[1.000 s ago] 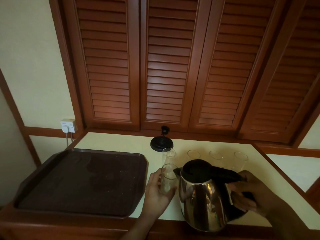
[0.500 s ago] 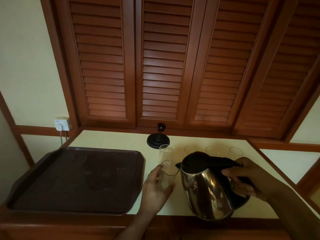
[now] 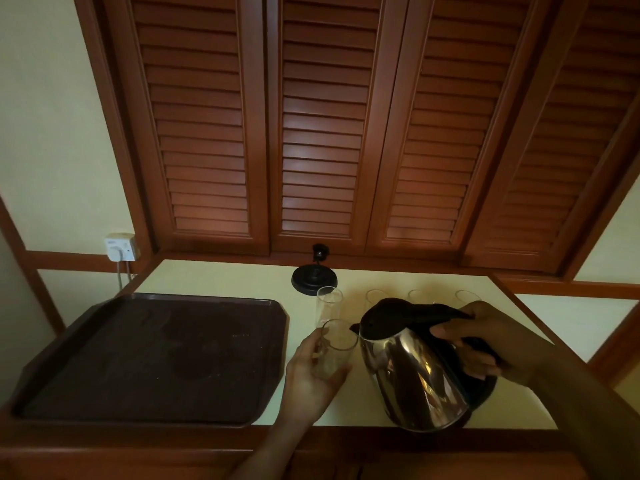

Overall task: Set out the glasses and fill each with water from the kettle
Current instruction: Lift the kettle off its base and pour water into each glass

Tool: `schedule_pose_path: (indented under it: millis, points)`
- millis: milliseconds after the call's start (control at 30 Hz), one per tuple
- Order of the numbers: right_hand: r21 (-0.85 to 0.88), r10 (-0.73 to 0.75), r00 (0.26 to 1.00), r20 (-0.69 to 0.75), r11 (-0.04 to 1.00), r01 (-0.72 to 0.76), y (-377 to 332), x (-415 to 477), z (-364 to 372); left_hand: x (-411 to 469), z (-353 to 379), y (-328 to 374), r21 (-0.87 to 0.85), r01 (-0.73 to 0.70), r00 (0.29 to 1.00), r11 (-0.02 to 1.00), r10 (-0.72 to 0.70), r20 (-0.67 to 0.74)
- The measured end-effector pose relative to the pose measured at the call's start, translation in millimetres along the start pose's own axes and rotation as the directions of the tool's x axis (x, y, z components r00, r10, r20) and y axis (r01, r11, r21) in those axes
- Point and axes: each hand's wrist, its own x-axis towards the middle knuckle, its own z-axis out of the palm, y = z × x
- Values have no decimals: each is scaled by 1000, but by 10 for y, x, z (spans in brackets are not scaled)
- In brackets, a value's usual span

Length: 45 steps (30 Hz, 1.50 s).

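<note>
over counter (image 3: pixel 242 282), kettle (image 3: pixel 412 372) spout touches left-hand (image 3: pixel 311 375) glass (image 3: pixel 334 351).

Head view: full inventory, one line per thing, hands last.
Stainless steel kettle with black lid and handle: 1, silver and black, held above the counter's front right, spout toward the held glass.
Clear drinking glass in hand: 1, transparent, front centre.
Clear glasses on the counter: 4 visible, one tall behind the held glass, three behind the kettle, only rims showing.
Black round kettle base: 1, back centre.
Dark brown plastic tray: 1, left side.
Cream countertop: 1.
White wall socket: 1, left wall.
Brown louvred shutters: four panels, behind counter.
Left hand: grips the glass.
Right hand: grips the kettle handle.
</note>
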Motion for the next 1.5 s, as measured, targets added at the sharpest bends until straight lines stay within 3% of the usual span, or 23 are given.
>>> schedule_pose_path:
  millis: [1500]
  points:
    - [-62,28,999,15,998,-27,-185,-29,65,13,-11,4,0,10,1000,1000,-10,-2]
